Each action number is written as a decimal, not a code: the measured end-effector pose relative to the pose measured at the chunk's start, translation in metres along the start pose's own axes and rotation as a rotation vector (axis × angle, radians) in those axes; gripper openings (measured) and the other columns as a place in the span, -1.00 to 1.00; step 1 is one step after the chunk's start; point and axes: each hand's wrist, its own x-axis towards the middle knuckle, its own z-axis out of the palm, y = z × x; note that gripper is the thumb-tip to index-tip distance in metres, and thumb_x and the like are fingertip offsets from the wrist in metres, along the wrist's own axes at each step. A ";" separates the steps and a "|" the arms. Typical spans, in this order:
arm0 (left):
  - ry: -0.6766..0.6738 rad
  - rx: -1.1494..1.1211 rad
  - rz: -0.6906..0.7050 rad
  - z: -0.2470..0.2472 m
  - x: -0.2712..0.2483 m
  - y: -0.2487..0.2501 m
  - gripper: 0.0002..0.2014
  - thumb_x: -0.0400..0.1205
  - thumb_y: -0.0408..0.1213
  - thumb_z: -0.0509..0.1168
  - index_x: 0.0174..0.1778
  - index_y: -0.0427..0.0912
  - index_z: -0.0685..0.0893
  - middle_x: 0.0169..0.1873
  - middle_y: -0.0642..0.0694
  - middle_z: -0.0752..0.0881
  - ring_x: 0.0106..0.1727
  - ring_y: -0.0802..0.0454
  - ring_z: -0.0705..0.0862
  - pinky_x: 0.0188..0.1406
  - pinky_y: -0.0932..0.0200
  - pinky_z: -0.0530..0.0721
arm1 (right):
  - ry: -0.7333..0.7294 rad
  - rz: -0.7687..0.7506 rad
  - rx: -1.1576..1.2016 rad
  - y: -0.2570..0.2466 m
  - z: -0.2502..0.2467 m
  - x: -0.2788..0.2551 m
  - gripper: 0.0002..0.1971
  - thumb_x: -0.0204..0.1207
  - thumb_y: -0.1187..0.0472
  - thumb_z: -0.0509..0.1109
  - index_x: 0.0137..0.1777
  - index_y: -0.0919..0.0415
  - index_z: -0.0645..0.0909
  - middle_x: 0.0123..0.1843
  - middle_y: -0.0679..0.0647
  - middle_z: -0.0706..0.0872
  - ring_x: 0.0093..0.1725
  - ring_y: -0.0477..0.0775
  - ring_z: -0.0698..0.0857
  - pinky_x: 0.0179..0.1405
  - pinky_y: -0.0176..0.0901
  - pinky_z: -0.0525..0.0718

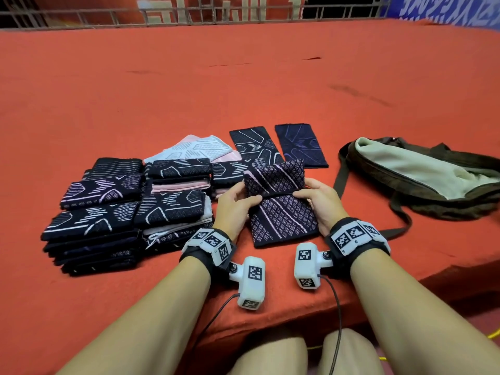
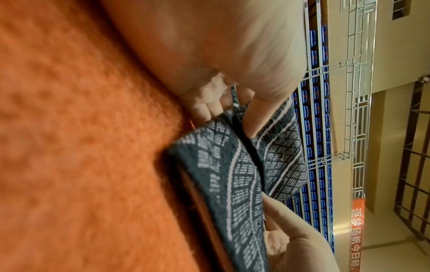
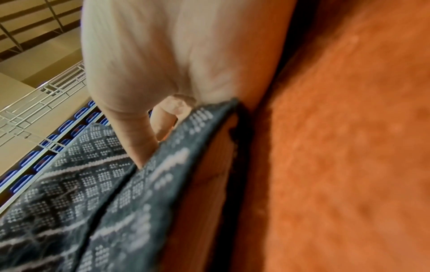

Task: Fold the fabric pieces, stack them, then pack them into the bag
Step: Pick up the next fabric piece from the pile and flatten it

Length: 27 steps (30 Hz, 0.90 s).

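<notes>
Fabric piece lies on the red worktop straight ahead, long axis running away from the person, far half lifted toward them. Left hand and right hand each pinch a side edge at the crease, equally near. Folded stacks sit just left, two flat pieces beyond, open bag right; nothing blocks the fold

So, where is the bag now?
In the head view, the bag lies open on the red table, at the right, beside the right hand.
</notes>
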 end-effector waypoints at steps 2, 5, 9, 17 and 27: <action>-0.008 0.043 0.033 -0.001 0.001 -0.002 -0.66 0.52 -0.55 0.40 0.12 -0.10 0.84 0.04 -0.07 0.87 0.13 -0.04 0.81 0.24 -0.12 0.74 | 0.025 -0.015 -0.014 0.001 0.001 0.000 -0.64 0.42 0.58 0.33 0.05 0.25 0.83 0.10 0.40 0.83 0.06 0.36 0.80 0.34 0.36 0.70; -0.011 0.073 0.040 -0.002 0.002 -0.005 -0.60 0.48 -0.65 0.35 -0.04 -0.08 0.90 0.03 -0.12 0.87 0.17 -0.06 0.80 0.31 -0.12 0.71 | 0.078 -0.077 -0.036 0.001 0.003 -0.001 -0.53 0.42 0.64 0.28 -0.21 0.10 0.88 -0.02 0.23 0.89 0.10 0.30 0.82 0.35 0.25 0.72; -0.033 -0.056 -0.037 -0.002 0.000 0.004 -0.56 0.59 -0.56 0.05 0.10 -0.23 0.83 0.05 -0.24 0.84 0.00 -0.10 0.79 -0.10 0.10 0.78 | 0.048 -0.094 -0.007 0.004 -0.001 -0.002 -0.57 0.48 0.65 0.32 -0.16 0.13 0.87 0.03 0.24 0.88 0.13 0.30 0.82 0.28 0.19 0.76; -0.056 0.052 -0.035 0.003 -0.002 0.003 -0.79 0.68 -0.29 0.39 0.22 -0.16 0.74 -0.06 -0.03 0.82 -0.20 0.05 0.75 -0.31 0.17 0.73 | 0.029 -0.063 0.196 0.001 -0.003 -0.007 -0.64 0.53 0.70 0.22 -0.13 0.33 0.75 0.14 0.21 0.86 0.12 0.22 0.84 0.17 0.11 0.82; 0.051 -0.058 0.019 -0.002 0.000 -0.003 -0.61 0.48 -0.61 0.43 0.17 -0.19 0.78 0.08 -0.20 0.84 0.25 -0.25 0.76 0.33 -0.34 0.68 | -0.048 -0.038 -0.173 0.002 0.009 0.001 -0.64 0.54 -0.06 0.55 0.13 0.21 0.76 0.02 0.09 0.89 0.08 0.14 0.86 0.25 0.04 0.75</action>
